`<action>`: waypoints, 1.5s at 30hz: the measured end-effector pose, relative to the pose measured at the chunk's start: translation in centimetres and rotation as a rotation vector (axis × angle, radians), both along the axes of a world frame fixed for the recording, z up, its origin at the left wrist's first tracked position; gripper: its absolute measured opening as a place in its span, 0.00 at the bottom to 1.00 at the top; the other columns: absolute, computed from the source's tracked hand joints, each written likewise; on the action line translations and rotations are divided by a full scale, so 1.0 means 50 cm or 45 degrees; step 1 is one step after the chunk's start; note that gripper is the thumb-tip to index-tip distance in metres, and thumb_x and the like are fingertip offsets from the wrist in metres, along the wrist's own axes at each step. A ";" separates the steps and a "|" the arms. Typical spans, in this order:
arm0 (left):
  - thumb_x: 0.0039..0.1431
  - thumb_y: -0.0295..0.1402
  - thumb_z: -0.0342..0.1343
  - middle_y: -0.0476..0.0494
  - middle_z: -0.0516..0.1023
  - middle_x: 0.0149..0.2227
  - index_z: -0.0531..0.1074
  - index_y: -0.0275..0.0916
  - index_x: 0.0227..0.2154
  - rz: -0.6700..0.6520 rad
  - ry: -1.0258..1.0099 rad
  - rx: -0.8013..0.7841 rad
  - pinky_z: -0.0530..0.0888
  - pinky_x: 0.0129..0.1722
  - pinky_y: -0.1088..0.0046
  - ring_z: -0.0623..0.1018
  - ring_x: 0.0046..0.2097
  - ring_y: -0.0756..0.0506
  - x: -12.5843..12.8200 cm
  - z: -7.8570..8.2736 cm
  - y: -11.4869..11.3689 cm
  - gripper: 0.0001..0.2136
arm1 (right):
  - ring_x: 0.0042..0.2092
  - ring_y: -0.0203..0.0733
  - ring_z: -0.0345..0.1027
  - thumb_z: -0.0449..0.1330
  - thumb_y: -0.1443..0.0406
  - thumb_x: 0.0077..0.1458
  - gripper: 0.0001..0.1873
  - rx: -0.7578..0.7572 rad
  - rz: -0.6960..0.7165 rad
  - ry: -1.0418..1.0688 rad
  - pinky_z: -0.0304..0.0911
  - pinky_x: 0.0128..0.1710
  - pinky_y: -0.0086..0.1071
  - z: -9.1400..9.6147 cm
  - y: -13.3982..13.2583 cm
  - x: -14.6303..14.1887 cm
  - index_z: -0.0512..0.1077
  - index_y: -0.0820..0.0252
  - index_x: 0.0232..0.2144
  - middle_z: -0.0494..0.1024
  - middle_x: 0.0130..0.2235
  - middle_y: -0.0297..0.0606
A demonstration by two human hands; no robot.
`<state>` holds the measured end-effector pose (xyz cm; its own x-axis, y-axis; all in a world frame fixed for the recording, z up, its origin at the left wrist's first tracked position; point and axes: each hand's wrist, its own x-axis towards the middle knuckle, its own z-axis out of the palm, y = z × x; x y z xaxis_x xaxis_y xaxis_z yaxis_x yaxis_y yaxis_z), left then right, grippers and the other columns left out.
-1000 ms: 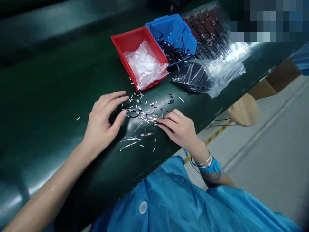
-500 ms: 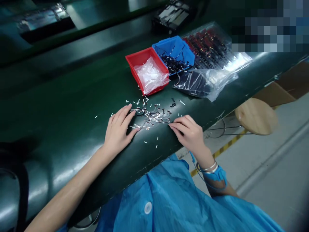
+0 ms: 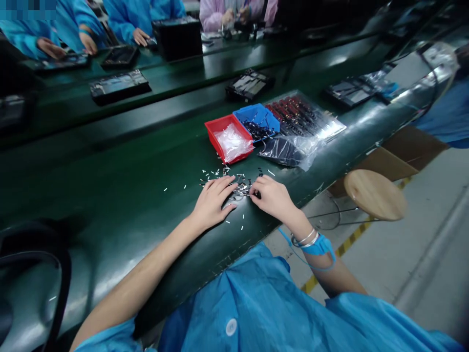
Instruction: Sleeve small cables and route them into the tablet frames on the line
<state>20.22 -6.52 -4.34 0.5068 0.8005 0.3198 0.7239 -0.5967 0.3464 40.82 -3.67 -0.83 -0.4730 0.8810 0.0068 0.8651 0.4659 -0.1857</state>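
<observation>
Scatter of small white pieces and black wires (image 3: pixel 240 188) lies on the green tabletop (image 3: pixel 128 186), just before the red bin (image 3: pixel 213 131). Our left hand (image 3: pixel 213 203) rests flat on its edge, grip open and empty. Our right hand (image 3: pixel 273 198) curls its fingertips into the scatter; we cannot tell whether that grip has closed on anything.
</observation>
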 end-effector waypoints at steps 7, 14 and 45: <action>0.58 0.35 0.59 0.37 0.73 0.55 0.73 0.38 0.47 0.002 -0.021 0.009 0.69 0.53 0.56 0.72 0.57 0.39 0.001 -0.017 0.025 0.14 | 0.41 0.40 0.67 0.58 0.71 0.54 0.06 -0.038 0.039 -0.078 0.58 0.38 0.30 0.037 -0.001 -0.007 0.74 0.58 0.28 0.77 0.34 0.38; 0.60 0.35 0.56 0.35 0.74 0.55 0.74 0.35 0.47 -0.013 0.003 0.026 0.69 0.54 0.56 0.72 0.57 0.38 0.002 -0.013 0.012 0.14 | 0.42 0.40 0.69 0.59 0.68 0.55 0.05 -0.083 -0.064 -0.104 0.59 0.37 0.29 0.038 0.012 -0.024 0.76 0.56 0.31 0.79 0.34 0.35; 0.64 0.35 0.49 0.28 0.70 0.57 0.68 0.27 0.54 0.125 0.122 -0.001 0.65 0.56 0.54 0.68 0.60 0.34 0.013 -0.023 0.015 0.21 | 0.39 0.46 0.75 0.56 0.68 0.51 0.11 -0.153 -0.279 -0.345 0.61 0.34 0.33 0.048 0.073 -0.087 0.78 0.57 0.31 0.82 0.33 0.40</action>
<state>20.89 -5.78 -5.48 0.4542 0.8480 0.2732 0.8086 -0.5211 0.2731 36.49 -0.01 1.57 -0.2432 0.9486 -0.2026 0.9673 0.2526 0.0213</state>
